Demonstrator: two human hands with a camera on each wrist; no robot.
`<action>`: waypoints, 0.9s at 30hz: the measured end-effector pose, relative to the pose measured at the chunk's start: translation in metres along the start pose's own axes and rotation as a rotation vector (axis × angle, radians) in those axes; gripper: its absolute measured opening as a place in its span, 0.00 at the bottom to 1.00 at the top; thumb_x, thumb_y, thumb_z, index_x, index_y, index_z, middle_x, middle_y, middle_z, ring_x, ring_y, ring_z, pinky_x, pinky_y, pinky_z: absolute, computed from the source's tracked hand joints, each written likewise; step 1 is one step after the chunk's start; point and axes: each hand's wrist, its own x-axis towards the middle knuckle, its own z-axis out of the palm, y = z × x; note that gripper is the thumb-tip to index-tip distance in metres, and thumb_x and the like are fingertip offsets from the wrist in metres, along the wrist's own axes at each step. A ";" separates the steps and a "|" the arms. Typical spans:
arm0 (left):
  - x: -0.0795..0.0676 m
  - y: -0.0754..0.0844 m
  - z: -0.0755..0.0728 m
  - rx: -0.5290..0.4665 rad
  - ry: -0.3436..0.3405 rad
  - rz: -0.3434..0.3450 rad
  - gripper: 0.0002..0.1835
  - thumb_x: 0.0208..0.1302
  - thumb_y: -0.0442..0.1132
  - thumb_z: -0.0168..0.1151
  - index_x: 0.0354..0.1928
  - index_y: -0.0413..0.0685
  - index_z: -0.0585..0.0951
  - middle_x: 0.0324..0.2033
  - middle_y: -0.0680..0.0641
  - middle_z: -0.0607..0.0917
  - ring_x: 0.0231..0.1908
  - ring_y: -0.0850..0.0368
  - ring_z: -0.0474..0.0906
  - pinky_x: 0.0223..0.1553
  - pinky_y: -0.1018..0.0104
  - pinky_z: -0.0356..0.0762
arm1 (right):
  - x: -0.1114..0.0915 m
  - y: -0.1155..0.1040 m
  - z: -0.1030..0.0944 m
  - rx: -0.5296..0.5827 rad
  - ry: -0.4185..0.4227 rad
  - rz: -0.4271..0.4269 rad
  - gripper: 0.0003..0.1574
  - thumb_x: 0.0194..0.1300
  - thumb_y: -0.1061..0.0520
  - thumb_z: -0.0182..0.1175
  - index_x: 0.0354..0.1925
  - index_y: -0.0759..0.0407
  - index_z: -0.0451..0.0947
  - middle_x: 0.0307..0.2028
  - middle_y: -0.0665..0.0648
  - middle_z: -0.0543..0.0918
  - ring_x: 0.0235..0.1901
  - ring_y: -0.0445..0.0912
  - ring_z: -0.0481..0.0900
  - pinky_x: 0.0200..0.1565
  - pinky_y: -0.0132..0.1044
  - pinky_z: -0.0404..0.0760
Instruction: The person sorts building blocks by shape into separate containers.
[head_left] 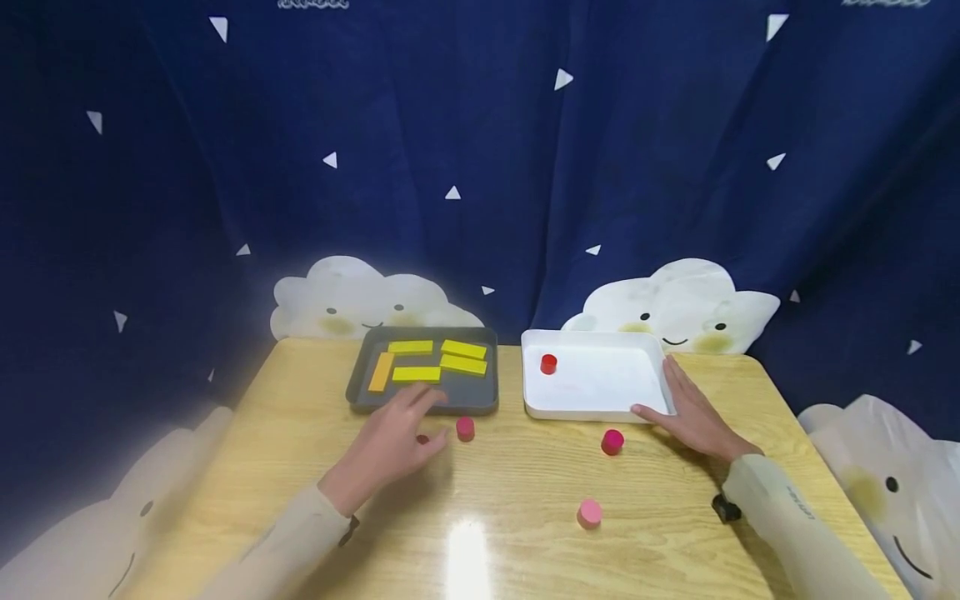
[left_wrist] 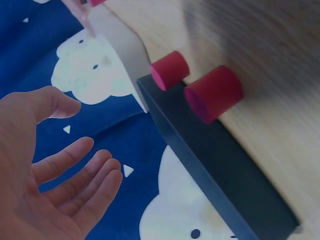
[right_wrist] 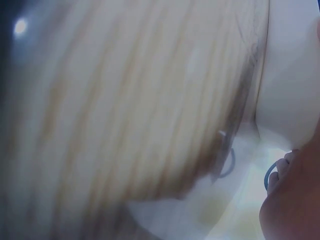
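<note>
Here, left of centre in the head view, the left hand holds nothing, thumb and fingers well parted. One crimson cylinder stands just right of it, before the dark tray; a second red cylinder, at upper right of the wrist view, is mostly hidden behind the hand. At right, the straight-fingered right hand touches the white tray. A thumb-and-finger pinch across the curved side would probably serve best, avoiding the neighbour.
</note>
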 end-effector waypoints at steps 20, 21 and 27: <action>-0.037 -0.020 0.029 0.085 -0.072 -0.042 0.23 0.54 0.44 0.79 0.52 0.50 0.86 0.46 0.48 0.85 0.37 0.57 0.82 0.31 0.67 0.84 | -0.001 0.001 0.002 -0.002 -0.001 0.000 0.82 0.67 0.20 0.62 0.86 0.58 0.23 0.86 0.67 0.28 0.83 0.72 0.36 0.75 0.79 0.43; -0.038 -0.020 0.030 0.093 -0.071 -0.040 0.22 0.53 0.44 0.79 0.51 0.50 0.86 0.46 0.48 0.85 0.37 0.57 0.82 0.30 0.67 0.84 | -0.001 0.001 0.002 -0.003 -0.003 0.001 0.82 0.67 0.20 0.62 0.86 0.58 0.23 0.86 0.67 0.28 0.83 0.72 0.36 0.75 0.79 0.43; -0.042 -0.020 0.036 0.083 -0.095 -0.069 0.21 0.51 0.38 0.78 0.49 0.49 0.86 0.41 0.51 0.82 0.32 0.60 0.78 0.25 0.69 0.80 | 0.000 -0.001 0.000 -0.009 0.000 0.000 0.82 0.67 0.20 0.61 0.86 0.59 0.22 0.86 0.67 0.29 0.83 0.72 0.36 0.76 0.79 0.42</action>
